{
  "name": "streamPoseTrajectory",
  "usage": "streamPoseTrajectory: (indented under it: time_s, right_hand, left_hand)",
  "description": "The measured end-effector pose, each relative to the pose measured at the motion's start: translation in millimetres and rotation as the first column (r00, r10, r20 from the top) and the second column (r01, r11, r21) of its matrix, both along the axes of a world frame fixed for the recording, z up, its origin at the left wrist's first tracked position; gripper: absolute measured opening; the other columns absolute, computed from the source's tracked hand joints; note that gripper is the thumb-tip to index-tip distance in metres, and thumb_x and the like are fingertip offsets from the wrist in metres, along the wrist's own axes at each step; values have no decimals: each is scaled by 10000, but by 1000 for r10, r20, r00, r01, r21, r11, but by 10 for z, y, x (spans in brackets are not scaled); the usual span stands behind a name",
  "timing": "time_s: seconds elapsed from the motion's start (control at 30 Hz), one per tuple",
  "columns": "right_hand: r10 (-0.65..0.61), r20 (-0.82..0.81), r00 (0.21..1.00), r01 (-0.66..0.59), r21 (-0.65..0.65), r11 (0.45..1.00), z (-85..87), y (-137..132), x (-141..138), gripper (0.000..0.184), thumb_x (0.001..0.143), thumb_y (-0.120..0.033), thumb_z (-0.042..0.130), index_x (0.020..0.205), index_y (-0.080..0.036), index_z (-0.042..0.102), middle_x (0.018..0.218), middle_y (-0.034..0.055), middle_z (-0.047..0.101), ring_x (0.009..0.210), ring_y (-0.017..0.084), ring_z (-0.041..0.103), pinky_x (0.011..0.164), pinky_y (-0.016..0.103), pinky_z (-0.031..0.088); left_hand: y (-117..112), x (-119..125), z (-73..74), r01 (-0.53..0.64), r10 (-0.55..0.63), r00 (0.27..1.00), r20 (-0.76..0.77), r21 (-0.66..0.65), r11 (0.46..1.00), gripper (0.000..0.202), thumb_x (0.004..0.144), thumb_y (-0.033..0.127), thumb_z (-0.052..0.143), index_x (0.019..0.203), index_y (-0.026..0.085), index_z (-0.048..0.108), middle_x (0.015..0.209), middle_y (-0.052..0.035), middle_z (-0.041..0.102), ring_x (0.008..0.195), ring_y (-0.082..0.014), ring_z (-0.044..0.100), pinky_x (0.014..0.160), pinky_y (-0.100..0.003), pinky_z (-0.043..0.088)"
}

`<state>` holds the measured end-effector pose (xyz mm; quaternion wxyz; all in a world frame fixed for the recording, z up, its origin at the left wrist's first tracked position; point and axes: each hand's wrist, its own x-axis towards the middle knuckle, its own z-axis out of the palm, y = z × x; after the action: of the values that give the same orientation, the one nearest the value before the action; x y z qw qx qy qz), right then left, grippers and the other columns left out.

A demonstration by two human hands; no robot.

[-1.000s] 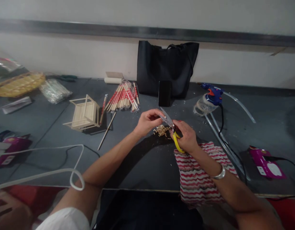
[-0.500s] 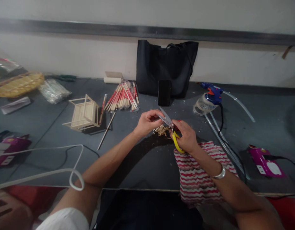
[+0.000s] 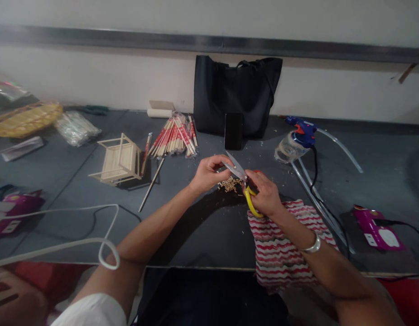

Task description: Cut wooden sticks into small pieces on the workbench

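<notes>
My right hand (image 3: 265, 194) is closed around the handles of a pair of scissors (image 3: 253, 204), one yellow and partly covered by the fingers. Their grey blades stand apart and point up and left toward my left hand (image 3: 211, 173). That hand is closed in a pinch at the blades; a tiny pale bit shows by the fingertips, too small to name. Beneath the blades, a heap of small cut wooden pieces (image 3: 229, 184) lies on the dark table. A striped red and white cloth (image 3: 280, 253) lies under my right forearm.
A small stick-built frame (image 3: 119, 158), wrapped chopsticks (image 3: 175, 136) and a thin rod (image 3: 151, 185) lie left. Behind are a phone (image 3: 233, 131) and black bag (image 3: 233, 90). At right are a blue glue gun (image 3: 301, 131) on a jar and a purple power strip (image 3: 379, 228).
My right hand and the scissors' handles have shifted very slightly to the right. My left hand stays in nearly the same place, still pinched.
</notes>
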<state>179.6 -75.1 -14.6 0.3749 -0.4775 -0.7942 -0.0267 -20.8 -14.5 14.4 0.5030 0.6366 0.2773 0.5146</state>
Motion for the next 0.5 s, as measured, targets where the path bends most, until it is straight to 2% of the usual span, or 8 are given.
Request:
streamPoseTrajectory:
  time_s: [0.17, 0.33, 0.5]
  right_hand:
    - [-17, -21, 1000, 16, -30, 999, -33, 1, -4, 353, 872, -221, 525, 1203, -199, 648, 877, 51, 718, 757, 193, 679, 693, 295, 573]
    - [-29, -54, 998, 27, -49, 998, -32, -7, -20, 328, 871, -232, 516, 1162, -208, 666, 894, 48, 739, 753, 180, 685, 705, 284, 574]
    - [-116, -101, 988, 107, -93, 990, 31, 27, -8, 250, 892, -319, 536, 1068, -213, 678, 693, -9, 656, 567, 141, 577, 596, 261, 522]
  left_hand:
    - [-5, 40, -20, -1, 5, 997, 72, -44, 999, 137, 689, 225, 804, 718, 167, 683, 724, 0, 695, 678, -102, 630, 670, -220, 521]
    - [-17, 84, -32, 53, -37, 991, 129, -120, 991, 207, 700, 295, 836, 721, 173, 670, 670, 24, 672, 621, -89, 612, 640, -216, 528]
    - [-31, 77, -9, 83, -54, 977, 205, -138, 987, 225, 730, 319, 836, 740, 165, 672, 773, -9, 702, 726, -122, 700, 728, -252, 566]
